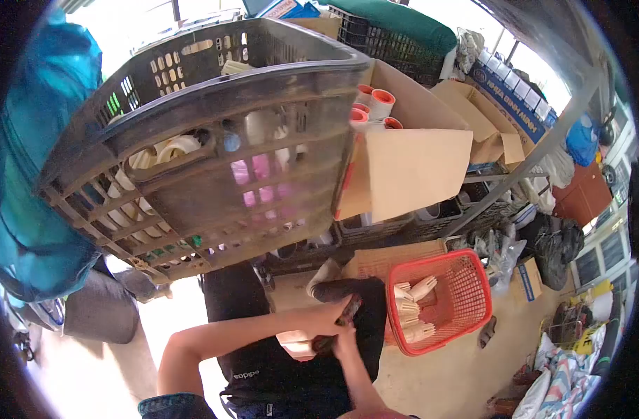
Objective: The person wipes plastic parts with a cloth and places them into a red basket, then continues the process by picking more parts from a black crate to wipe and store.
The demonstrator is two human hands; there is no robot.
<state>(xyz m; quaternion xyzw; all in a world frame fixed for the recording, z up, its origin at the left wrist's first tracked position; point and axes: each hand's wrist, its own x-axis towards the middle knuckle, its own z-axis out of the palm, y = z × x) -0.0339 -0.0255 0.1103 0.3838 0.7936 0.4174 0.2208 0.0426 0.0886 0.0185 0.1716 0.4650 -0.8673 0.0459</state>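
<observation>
My left hand (328, 319) reaches in from the left above my lap, its fingers closed around a small dark object (349, 311). Just below it, my right hand (345, 340) is closed too, close against the left. Another dark piece (323, 344) shows beside my right fingers. What either hand holds is too small and blurred to name. Black trousers (244, 349) lie beneath both hands. Right of my knee, a red plastic basket (474, 279) holds several cream-coloured pieces (418, 331) on its left side.
A large dark crate (214, 178) with mixed parts looms above my lap. Beside it, an open cardboard box (420, 174) holds orange-rimmed white cylinders (382, 101). Teal cloth (43, 167) hangs at the left. Black bags (553, 244) and striped sacks (567, 370) are on the right.
</observation>
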